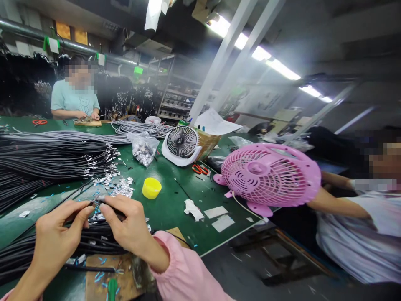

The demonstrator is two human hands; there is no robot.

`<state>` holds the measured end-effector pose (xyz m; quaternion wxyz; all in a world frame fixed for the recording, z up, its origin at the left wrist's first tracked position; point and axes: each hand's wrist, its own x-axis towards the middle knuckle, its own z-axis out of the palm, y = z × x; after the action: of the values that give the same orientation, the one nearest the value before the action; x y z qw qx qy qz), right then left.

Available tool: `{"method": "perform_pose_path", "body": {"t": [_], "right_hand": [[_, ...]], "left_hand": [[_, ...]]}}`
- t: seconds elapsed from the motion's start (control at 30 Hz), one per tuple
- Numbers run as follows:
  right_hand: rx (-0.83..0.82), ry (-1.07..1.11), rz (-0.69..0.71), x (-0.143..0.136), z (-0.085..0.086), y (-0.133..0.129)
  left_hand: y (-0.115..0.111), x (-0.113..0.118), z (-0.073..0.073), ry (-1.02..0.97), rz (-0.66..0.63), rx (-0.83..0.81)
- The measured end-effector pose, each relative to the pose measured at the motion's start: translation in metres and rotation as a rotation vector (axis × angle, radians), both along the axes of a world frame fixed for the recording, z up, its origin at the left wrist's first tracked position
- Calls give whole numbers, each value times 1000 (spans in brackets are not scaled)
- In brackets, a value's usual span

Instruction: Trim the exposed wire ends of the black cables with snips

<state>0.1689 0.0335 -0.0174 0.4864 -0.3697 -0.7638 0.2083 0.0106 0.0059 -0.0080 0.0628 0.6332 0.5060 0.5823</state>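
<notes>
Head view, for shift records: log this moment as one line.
left hand, right hand: pinching small piece, partly hidden | yellow container: on green table

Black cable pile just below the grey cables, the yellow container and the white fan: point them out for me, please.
Black cable pile (46, 161): head view, middle of its lengths.
Yellow container (151, 192): head view, its side wall.
White fan (182, 141): head view, its dark grille.

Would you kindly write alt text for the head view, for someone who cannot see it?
A person's left hand and right hand hold something small between their fingertips, among black cables on a green table. Beyond are a yellow container, a white fan and a pink fan, with one co-worker across the table and another at right.
</notes>
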Motion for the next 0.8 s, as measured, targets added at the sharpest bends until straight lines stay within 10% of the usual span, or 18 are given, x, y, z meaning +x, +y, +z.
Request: {"method": "perform_pose_path", "body": {"t": [0.53, 0.8], "right_hand": [[-158, 39, 112, 1, -3, 4], [-31, 118, -57, 1, 6, -1]], "left_hand": [[1, -5, 1, -87, -100, -241], [0, 1, 6, -194, 0, -162]]}}
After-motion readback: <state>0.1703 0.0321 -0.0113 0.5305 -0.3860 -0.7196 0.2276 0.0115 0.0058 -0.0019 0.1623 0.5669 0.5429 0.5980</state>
